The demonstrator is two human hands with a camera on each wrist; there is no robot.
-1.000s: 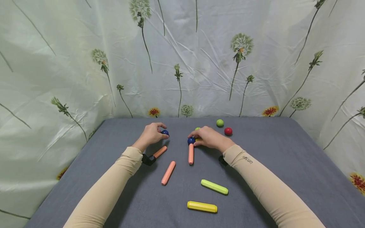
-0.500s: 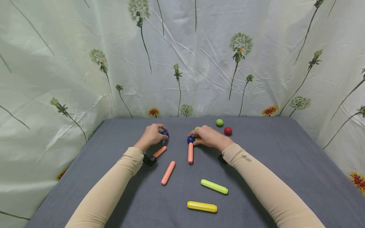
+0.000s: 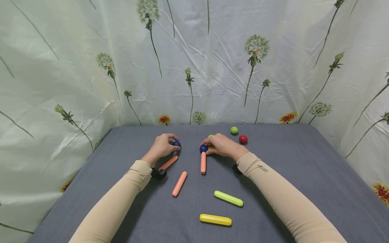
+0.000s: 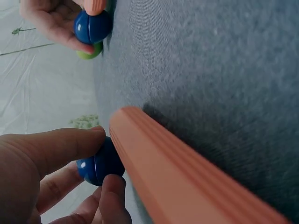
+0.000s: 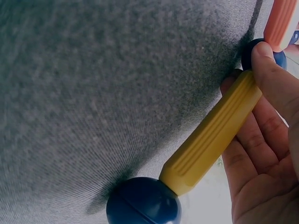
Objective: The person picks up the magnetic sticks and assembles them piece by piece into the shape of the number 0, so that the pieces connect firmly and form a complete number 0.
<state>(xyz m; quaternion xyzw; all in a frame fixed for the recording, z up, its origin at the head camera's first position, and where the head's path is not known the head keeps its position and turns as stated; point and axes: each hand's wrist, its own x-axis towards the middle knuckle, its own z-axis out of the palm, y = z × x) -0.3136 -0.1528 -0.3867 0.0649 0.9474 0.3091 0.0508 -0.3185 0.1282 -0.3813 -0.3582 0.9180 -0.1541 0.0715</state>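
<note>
- Blue ball (image 4: 100, 163): left hand (image 3: 162, 145) pinches it, fingers narrow.
- Second ball (image 3: 203, 149), touching orange stick (image 3: 203, 163): right hand (image 3: 224, 145) pinches it.
- Advise light pinch, clear of stick's end.

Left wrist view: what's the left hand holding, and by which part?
The left hand pinches a blue ball by its opposite sides.

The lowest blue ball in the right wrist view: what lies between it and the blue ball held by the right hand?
A yellow stick spans the gap, as the right wrist view shows.
</note>
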